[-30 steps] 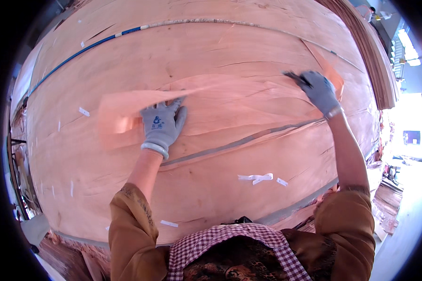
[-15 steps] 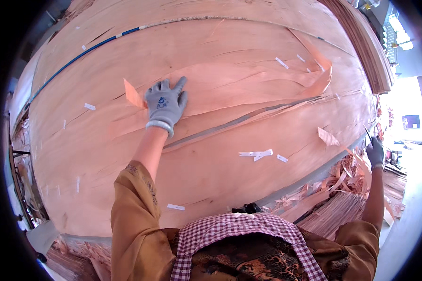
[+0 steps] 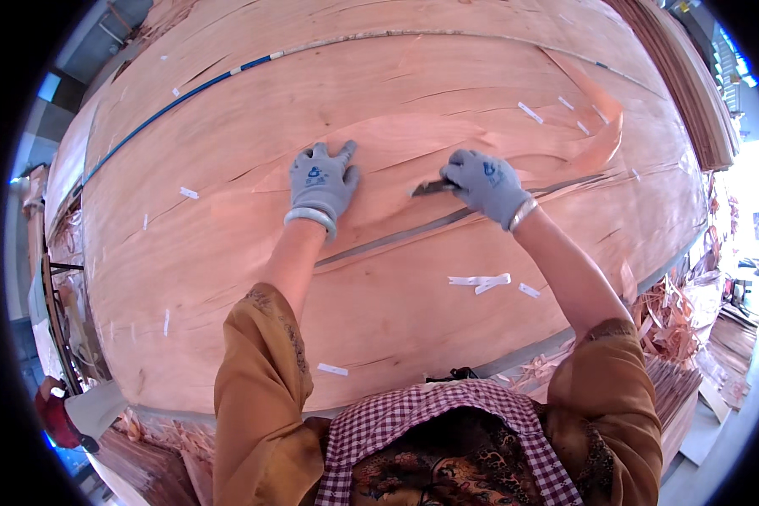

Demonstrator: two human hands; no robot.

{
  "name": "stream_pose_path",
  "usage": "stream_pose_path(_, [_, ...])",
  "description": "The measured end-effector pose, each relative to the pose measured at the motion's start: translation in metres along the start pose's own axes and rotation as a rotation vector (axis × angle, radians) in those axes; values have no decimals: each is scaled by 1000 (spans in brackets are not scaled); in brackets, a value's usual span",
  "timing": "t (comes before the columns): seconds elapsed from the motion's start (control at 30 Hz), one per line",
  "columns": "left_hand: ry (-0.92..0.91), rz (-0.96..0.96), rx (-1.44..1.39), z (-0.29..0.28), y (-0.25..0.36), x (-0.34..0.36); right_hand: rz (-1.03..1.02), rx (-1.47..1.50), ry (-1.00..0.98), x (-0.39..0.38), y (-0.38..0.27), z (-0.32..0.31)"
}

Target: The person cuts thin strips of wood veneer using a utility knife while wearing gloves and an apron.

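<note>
A wide sheet of pinkish wood veneer [image 3: 379, 325] spreads out in front of me. My left hand [image 3: 320, 184], in a grey glove, lies on it with fingers stretched out, at the left end of a brighter veneer patch [image 3: 396, 135]. In my gloved right hand [image 3: 491, 187] is a knife [image 3: 433, 187], its dark blade pointing left, low over the sheet. The handle is mostly hidden by my fingers. Below both hands runs a long grey gap [image 3: 396, 236] in the veneer. A curled veneer strip [image 3: 607, 143] rises at the patch's right side.
Short white tape pieces [image 3: 481, 281] are scattered over the sheet. A thin blue-and-white rod [image 3: 185, 97] bends across its far part. Stacked veneer [image 3: 691, 93] stands at the far right, and torn scraps [image 3: 670, 316] pile up beyond the near right edge.
My right hand has come in from beyond the right edge to above the sheet, with the knife. An upright veneer flap beside my left hand no longer shows. My left hand stays on the veneer.
</note>
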State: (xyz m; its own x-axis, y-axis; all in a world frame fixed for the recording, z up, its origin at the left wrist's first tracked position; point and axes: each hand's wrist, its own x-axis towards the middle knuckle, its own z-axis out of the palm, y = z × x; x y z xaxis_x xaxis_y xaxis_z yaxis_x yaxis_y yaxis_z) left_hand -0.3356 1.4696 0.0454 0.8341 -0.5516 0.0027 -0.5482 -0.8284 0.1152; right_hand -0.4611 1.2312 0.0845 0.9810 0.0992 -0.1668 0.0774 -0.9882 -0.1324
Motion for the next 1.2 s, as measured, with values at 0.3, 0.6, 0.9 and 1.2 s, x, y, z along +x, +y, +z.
stream_pose_path(0.3, [-43,24,34,9,-5,3,108,212,342,-101,9,-22])
stream_pose_path(0.6, [28,35,95,8,1,1,226,432,-55,-152,-13,33])
stream_pose_path(0.9, [149,28,29,17,-8,-6,279,903,-585,-122,-32,-3])
stream_pose_path(1.2, [148,43,-58,11,-6,-4,107,1247,-114,28,-38,-38])
